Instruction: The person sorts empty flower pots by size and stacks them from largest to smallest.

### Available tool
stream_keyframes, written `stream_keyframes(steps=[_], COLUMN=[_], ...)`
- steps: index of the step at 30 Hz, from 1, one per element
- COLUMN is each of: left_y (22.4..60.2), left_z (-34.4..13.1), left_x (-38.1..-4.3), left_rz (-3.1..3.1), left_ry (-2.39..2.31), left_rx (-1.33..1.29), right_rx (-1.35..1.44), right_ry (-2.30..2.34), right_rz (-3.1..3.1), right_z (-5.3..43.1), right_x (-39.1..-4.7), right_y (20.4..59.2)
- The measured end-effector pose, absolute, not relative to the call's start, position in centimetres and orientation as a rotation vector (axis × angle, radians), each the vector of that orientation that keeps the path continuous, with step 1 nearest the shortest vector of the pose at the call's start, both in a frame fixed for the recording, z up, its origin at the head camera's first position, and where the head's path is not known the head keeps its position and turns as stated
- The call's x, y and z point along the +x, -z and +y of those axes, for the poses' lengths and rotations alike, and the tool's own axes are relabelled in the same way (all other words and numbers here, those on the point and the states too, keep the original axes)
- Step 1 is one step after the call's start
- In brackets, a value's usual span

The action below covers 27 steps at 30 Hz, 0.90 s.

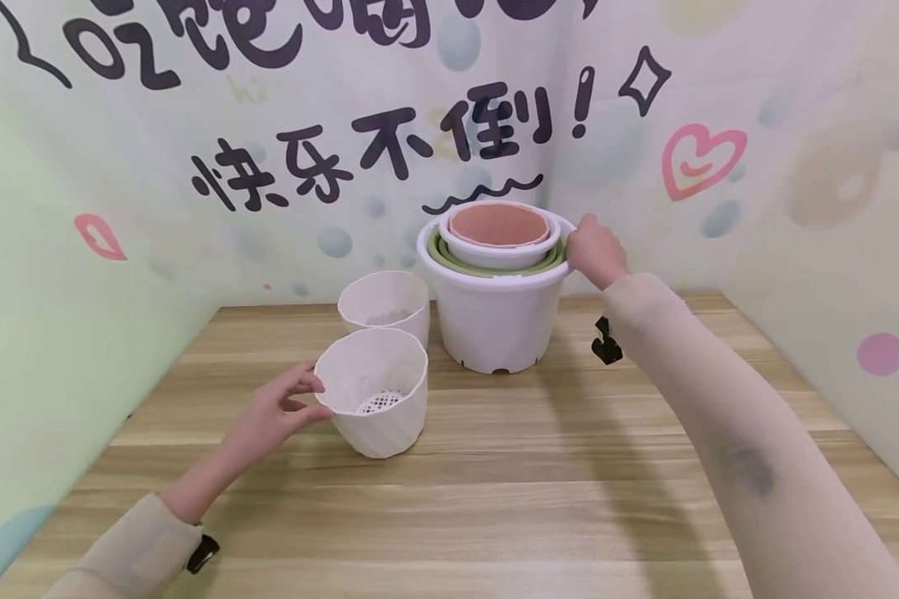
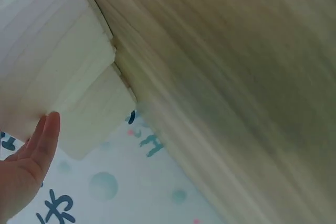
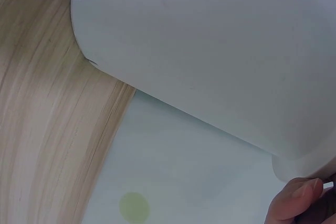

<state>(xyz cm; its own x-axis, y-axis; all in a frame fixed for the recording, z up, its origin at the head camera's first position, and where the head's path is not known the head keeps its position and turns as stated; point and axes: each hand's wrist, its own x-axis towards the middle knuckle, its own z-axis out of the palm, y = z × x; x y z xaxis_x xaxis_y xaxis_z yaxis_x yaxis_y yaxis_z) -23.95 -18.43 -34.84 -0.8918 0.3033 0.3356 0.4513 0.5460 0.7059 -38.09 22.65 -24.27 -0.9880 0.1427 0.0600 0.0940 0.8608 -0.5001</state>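
My right hand [image 1: 598, 249] grips the rim of a large white flowerpot [image 1: 498, 324] at its right side. Nested in that pot are a green pot [image 1: 449, 259], a smaller white pot [image 1: 494, 254] and an orange-pink pot [image 1: 500, 225]. The right wrist view shows the big pot's smooth wall [image 3: 199, 51] and my thumb at its rim. My left hand [image 1: 277, 409] touches the left side of a small white flowerpot [image 1: 382, 433] with a perforated bottom, its fingers fairly straight against the wall in the left wrist view. Behind it stands a similar white pot [image 1: 384, 291], partly hidden.
All the pots stand on a wood-grain table [image 1: 479, 524]. A printed cloth backdrop [image 1: 330, 141] rises at the back, with walls at both sides. The large pot stands close to the back edge.
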Motion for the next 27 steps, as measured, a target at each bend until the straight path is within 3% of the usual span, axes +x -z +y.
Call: stream_keyframes(steps=[5,14,27], left_y=[33.5,31.8,30.5], left_z=[-18.1,-16.7,-15.5], left_x=[-24.0,-23.7,-24.3], left_rz=[-2.654,-2.828,-2.953], left_ry=[1.819,2.015,1.942], left_rx=[-0.376,-0.080,-0.136], right_rx=[-0.193,-0.190,-0.225], right_ry=[-0.774,-0.818,-0.805], right_rz=[-2.934,-2.932,-2.931], right_z=[22.6,22.6,22.7], right_x=[-38.1,-38.0,-38.1], right_y=[24.2,24.4,24.4])
